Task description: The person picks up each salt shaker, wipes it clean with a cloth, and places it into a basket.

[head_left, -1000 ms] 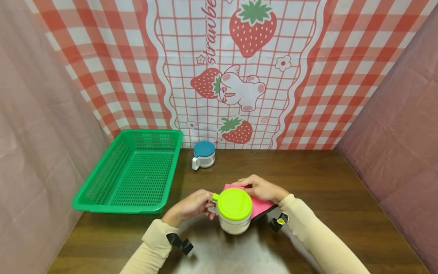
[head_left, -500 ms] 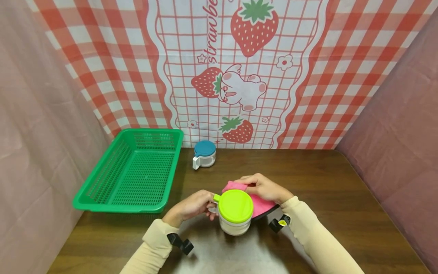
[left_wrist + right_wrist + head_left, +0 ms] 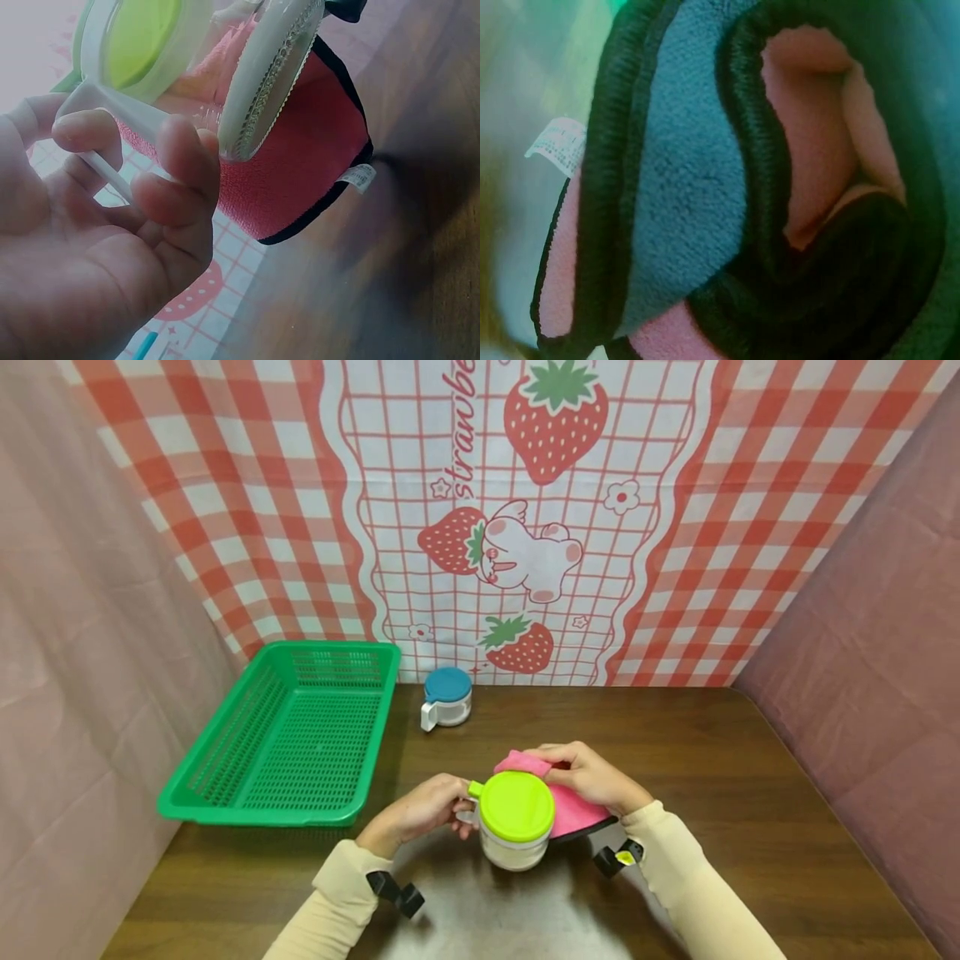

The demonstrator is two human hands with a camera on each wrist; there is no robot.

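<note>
1 worktop [image 3: 712, 752]: I have open room toward the right edge and far right corner.
1 green basket [image 3: 255, 819]: along the left edge.
1 pink cloth [image 3: 579, 814]: pinched in my right grip [image 3: 588, 774].
1 green-lidded jar [image 3: 517, 810]: raised above the near half, handle [image 3: 135, 114] in my left grip [image 3: 420, 810], cloth beside it; wiping, I judge, underway, amount left unclear.
1 blue-lidded jar [image 3: 447, 697]: near far edge, unheld; whether wiped, I cannot tell.
</note>
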